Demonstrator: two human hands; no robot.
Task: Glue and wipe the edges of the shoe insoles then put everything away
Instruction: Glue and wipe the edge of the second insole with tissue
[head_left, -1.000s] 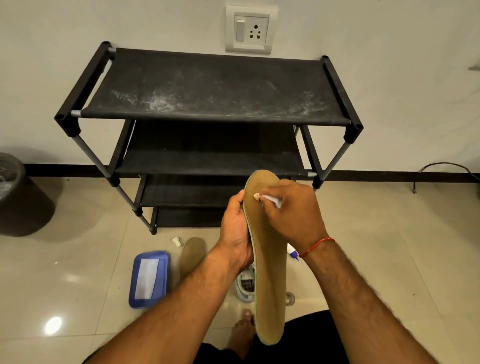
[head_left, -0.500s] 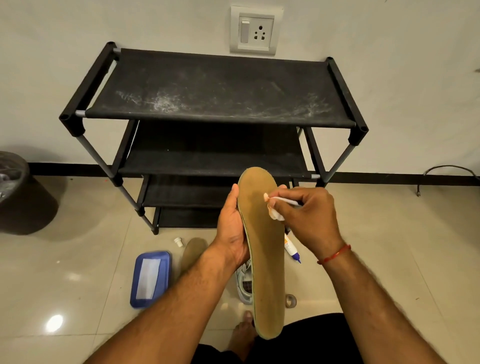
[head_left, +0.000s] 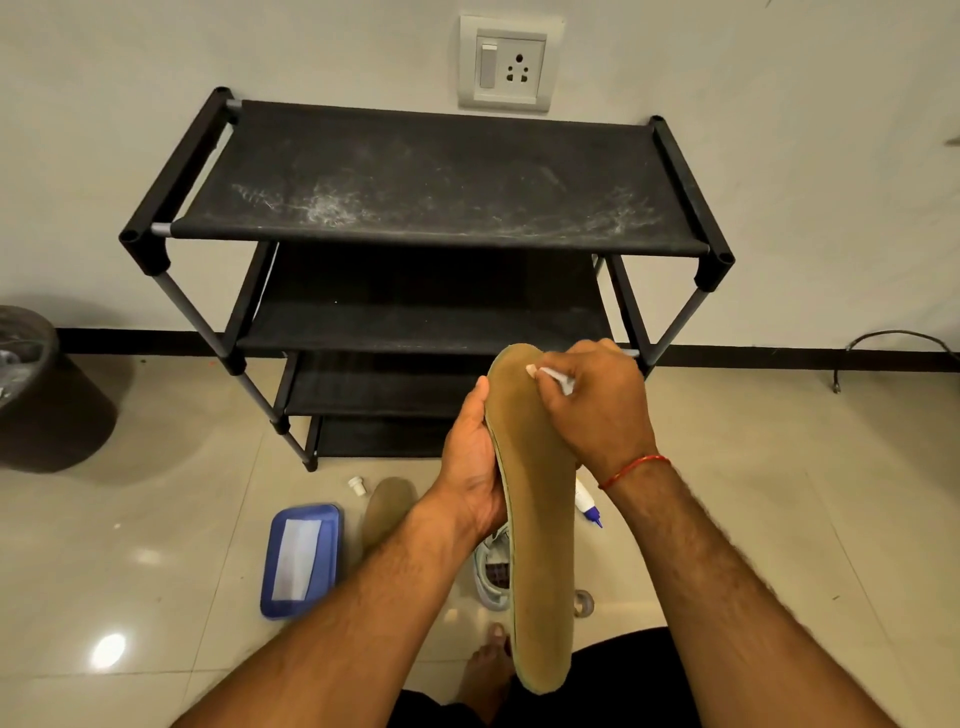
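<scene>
A dark bin stood far left on the floor. Nearer the middle lay a blue container, a small white cap and a second insole. The left hand gripped the tan insole by its edge, upright before the black shoe rack. The right hand pinched a white wipe against its toe end. A glue bottle lay below, partly hidden.
</scene>
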